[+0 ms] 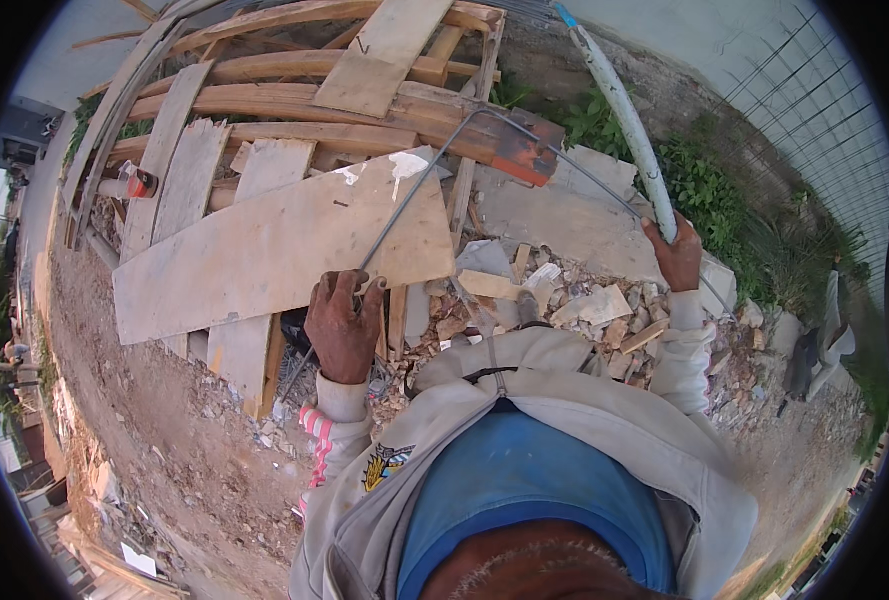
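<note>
A bent steel rod (405, 205) reaches from my left side up to a bend over the timber, then runs down to the right. My left hand (343, 325) is closed round its left leg, beside a wide plywood board (285, 235). Out to the right, my right hand (677, 252) grips the lower end of a long pale pipe (620, 110) with a blue far tip. The rod's right leg passes at this hand; whether the fingers hold it too is hidden. Near the bend lies a red-and-grey stained block (530, 148).
Long timber beams (295, 100) and loose planks (180, 150) are stacked ahead, some with nails sticking up. Broken rubble (605, 310) covers the ground near my feet. Green weeds (710, 180) grow along the wall, and a wire mesh (815, 90) leans at right.
</note>
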